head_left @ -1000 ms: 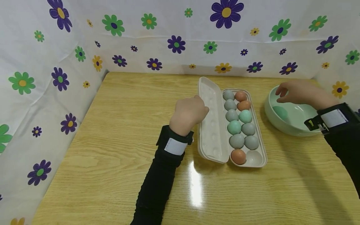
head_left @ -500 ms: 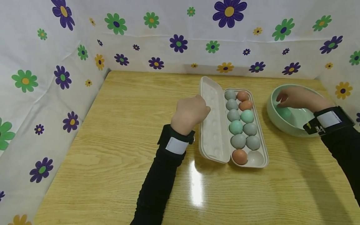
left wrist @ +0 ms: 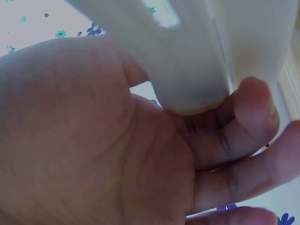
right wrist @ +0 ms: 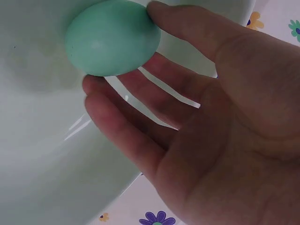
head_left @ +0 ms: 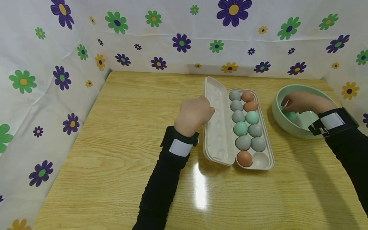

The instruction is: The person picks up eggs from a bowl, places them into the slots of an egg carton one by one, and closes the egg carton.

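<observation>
An egg carton [head_left: 219, 134] lies open on the table, its lid folded out to the left. My left hand [head_left: 193, 115] grips the lid's left edge, and the left wrist view shows fingers curled around the pale lid [left wrist: 187, 70]. Grey, brown and green eggs [head_left: 242, 143] fill most hollows; the front right hollow [head_left: 261, 160] shows its bare bottom. Inside the light green bowl [head_left: 288, 127] on the right, my right hand [head_left: 304, 101] holds a green egg [right wrist: 112, 40]. Thumb and fingertips meet the egg from opposite sides, close to the bowl's inner surface.
The wooden table [head_left: 115, 153] spreads left of and in front of the carton. A white cloth with printed flowers [head_left: 129, 35] hangs along the back and both sides. The bowl stands near the table's back right corner.
My right hand has lowered from over the bowl's rim into the bowl and taken hold of the green egg. The left hand stays on the carton lid.
</observation>
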Demonstrator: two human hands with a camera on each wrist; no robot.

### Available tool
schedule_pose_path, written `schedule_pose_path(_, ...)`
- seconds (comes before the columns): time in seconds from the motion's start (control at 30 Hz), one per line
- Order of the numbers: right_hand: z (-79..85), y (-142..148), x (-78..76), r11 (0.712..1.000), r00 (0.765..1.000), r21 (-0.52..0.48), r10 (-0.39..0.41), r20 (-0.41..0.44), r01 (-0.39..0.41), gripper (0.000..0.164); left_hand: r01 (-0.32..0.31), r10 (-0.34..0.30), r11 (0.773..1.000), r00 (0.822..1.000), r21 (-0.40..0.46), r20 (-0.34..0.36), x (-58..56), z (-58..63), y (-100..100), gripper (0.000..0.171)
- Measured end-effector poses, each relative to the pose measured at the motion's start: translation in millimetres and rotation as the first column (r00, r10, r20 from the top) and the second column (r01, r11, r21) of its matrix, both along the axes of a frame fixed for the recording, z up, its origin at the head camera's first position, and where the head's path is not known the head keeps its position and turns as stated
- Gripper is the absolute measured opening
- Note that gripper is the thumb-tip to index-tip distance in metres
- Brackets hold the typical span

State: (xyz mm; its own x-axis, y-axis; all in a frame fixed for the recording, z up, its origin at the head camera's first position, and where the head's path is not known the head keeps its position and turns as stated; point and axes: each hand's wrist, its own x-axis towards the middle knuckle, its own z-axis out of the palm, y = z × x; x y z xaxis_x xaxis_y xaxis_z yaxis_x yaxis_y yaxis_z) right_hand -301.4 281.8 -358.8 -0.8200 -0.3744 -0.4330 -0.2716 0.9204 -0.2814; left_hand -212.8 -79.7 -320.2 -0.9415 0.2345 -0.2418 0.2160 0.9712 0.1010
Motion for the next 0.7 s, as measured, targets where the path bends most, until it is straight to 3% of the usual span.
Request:
schedule_pose_path(0.2, -1.9, 0.5, 0.2, 1.0, 0.996, 0.003, -0.011, 0.091, 0.011, 0.042, -0.002, 0.002, 1.0, 1.0, 0.007, -0.005, 0.0, -0.5, -0.1, 0.049)
schedule_pose_path(0.7, -2.3, -2.4, 4.6, 1.0, 0.994, 0.002, 0.008, 0.111, -0.008, 0.049, 0.004, -0.004, 1.0, 1.0, 0.002, 0.0, 0.5, 0.0, 0.6, 0.05)
